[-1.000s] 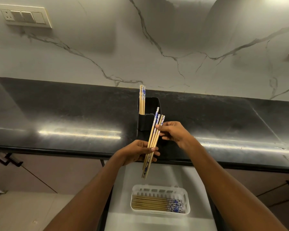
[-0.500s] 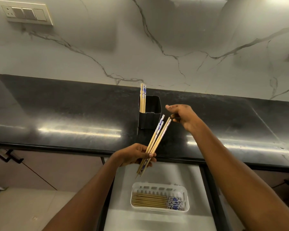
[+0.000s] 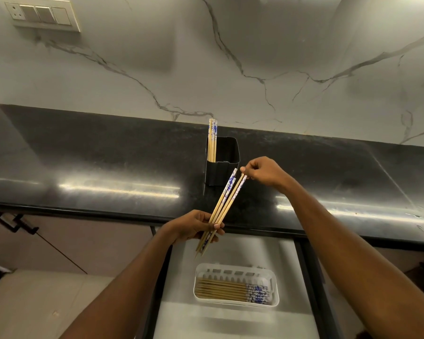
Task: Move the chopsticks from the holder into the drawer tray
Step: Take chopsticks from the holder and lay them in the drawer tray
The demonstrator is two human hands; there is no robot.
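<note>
A black square holder (image 3: 222, 172) stands on the dark counter with a few wooden chopsticks (image 3: 212, 139) upright in its left corner. My left hand (image 3: 194, 227) grips a slanted bundle of chopsticks (image 3: 227, 204) near their plain tips, above the open drawer. My right hand (image 3: 263, 172) pinches the blue-patterned top end of that bundle, just right of the holder. Below, a white tray (image 3: 274, 287) in the drawer holds several chopsticks (image 3: 228, 289) lying flat, patterned ends to the right.
The black counter (image 3: 96, 167) runs across the view, with a marble backsplash (image 3: 230, 57) and a switch plate (image 3: 41, 14) behind it. The open drawer (image 3: 230, 319) sits below the counter edge. A cabinet handle (image 3: 12, 222) is at the left.
My right hand let go of the bundle, rose toward the holder, then came back down and pinched the bundle's top end. The bundle in my left hand tilted further right.
</note>
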